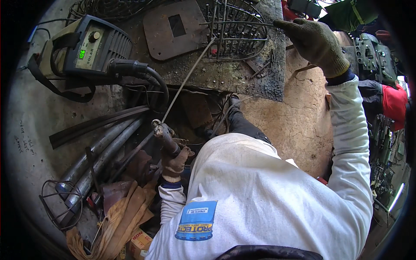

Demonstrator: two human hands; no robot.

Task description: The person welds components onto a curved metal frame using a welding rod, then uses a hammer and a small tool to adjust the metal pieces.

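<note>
My left hand (175, 161), in a dirty work glove, is closed around a welding electrode holder (167, 138). A long thin welding electrode (188, 78) slants up from its jaws, and its far tip reaches the near left side of a round-edged metal rod grille (240, 32) on the worktable. My right hand (318, 45), also gloved, reaches over the table's right side. Its fingers are pressed together at the end of a thin metal rod (249, 23) that crosses the grille. The glove hides part of this grip.
A dark steel worktable (190, 78) carries a flat plate (160, 37) with a square cutout. On the left stands a welding machine (93, 47) with a thick cable (160, 84). Metal pipes (102, 158) and brown leather-like gloves (115, 219) lie below it. Machinery (375, 56) stands at right.
</note>
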